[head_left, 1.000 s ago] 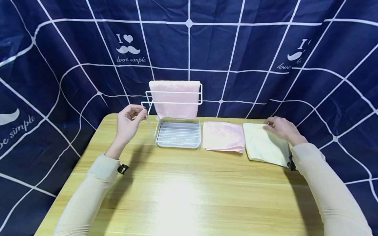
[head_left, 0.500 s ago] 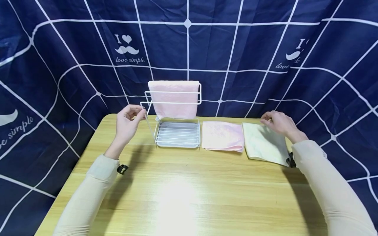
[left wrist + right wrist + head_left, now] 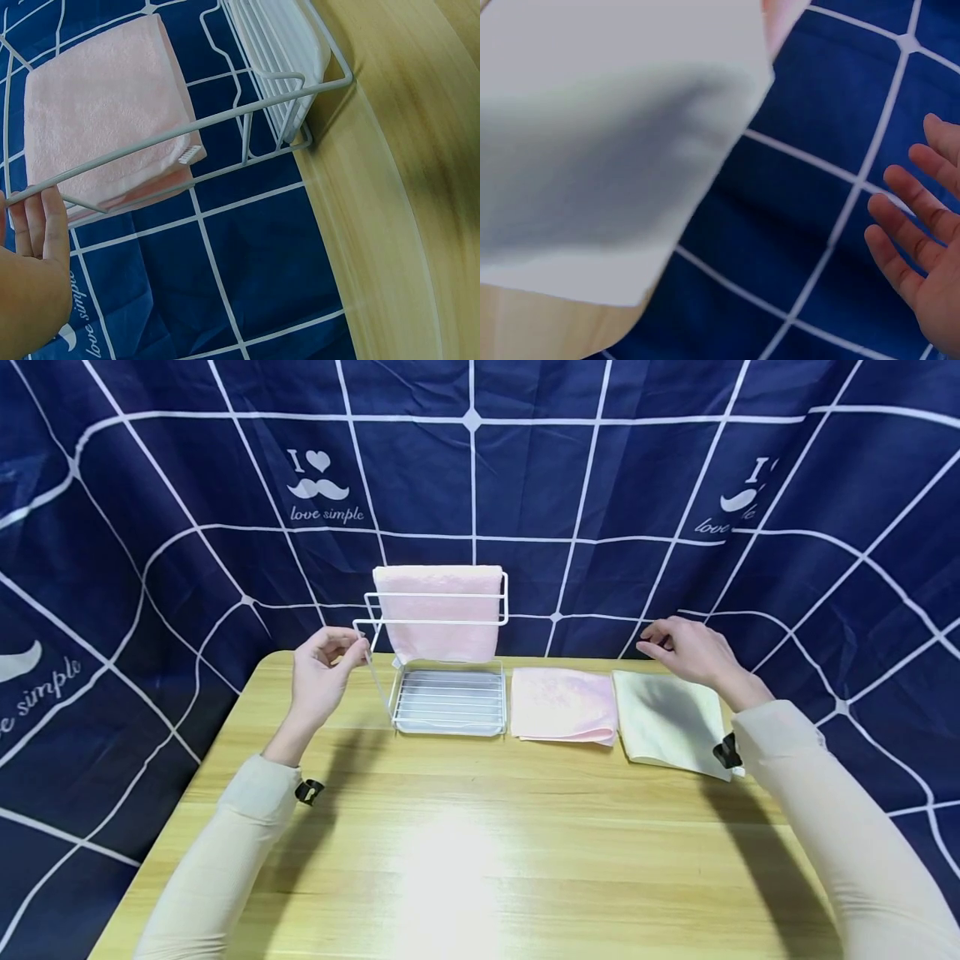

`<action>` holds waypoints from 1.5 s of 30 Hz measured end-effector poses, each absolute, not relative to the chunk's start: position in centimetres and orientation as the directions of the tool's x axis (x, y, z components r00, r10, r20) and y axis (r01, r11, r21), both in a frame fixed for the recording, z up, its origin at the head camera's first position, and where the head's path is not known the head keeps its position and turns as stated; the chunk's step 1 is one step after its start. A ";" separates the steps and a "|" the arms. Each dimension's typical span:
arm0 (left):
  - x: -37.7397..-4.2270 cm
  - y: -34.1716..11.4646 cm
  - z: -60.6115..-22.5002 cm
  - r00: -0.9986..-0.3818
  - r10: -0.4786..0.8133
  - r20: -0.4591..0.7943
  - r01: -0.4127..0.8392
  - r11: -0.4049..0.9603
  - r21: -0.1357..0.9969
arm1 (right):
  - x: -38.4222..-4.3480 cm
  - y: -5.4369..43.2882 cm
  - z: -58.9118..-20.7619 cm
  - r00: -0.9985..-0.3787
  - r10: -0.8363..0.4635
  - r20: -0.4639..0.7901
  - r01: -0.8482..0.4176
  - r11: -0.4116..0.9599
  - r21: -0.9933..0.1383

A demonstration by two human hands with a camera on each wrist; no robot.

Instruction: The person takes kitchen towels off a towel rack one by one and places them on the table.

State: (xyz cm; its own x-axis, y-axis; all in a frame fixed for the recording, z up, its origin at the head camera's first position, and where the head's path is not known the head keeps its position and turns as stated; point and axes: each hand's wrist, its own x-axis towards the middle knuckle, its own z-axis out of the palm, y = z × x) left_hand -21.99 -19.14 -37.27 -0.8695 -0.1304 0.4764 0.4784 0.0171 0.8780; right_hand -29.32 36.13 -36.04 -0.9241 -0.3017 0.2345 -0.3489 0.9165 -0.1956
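On wood-grain tbl [image 3: 570, 835], white wire rack [image 3: 448, 622] is standing at back; pale yellow-green towel [image 3: 660, 727] is lying far R, folded pink towel [image 3: 561, 706] btwn. Draped pink towel [image 3: 438, 609] is hanging off rack's rear bar. R hand [image 3: 693, 652] is hovering nr pale towel, fingers loosely extended, holding nothing; L hand [image 3: 322, 672] is pinching rack's front L wire.

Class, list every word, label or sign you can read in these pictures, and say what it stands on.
"I", heart, moustache, "love simple": blue cloth, back left.
"I", moustache, "love", "le": same cloth, right, print interrupted.
"e simple", moustache: same cloth, far left, cut by the picture's edge.
"love simple": same cloth, left wrist view, sideways.
Tag on hanging pink towel: too small to read.
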 end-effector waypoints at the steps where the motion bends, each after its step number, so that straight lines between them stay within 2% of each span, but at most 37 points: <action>1: -22.0 -19.2 -37.3 -0.869 -0.130 0.478 0.480 0.019 0.877 | -29.4 35.8 -35.7 -0.921 -0.304 0.243 -0.353 0.915 -0.194; 20: -21.7 -19.0 -37.1 -0.865 -0.132 0.484 0.486 0.022 0.874 | -29.3 30.5 -31.0 -0.880 -0.320 0.352 -0.418 0.873 -0.251; 45: -21.5 -18.9 -37.3 -0.864 -0.139 0.484 0.486 0.024 0.874 | -29.5 22.3 -27.3 -0.790 -0.440 0.428 -0.573 0.777 -0.259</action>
State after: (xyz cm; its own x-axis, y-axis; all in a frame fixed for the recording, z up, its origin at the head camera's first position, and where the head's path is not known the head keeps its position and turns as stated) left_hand -21.47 -18.94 -37.32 -0.8637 -0.1389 0.4844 0.4861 0.0239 0.8736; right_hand -29.46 22.32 -27.33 -0.7895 -0.4401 0.4277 -0.5735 0.7773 -0.2586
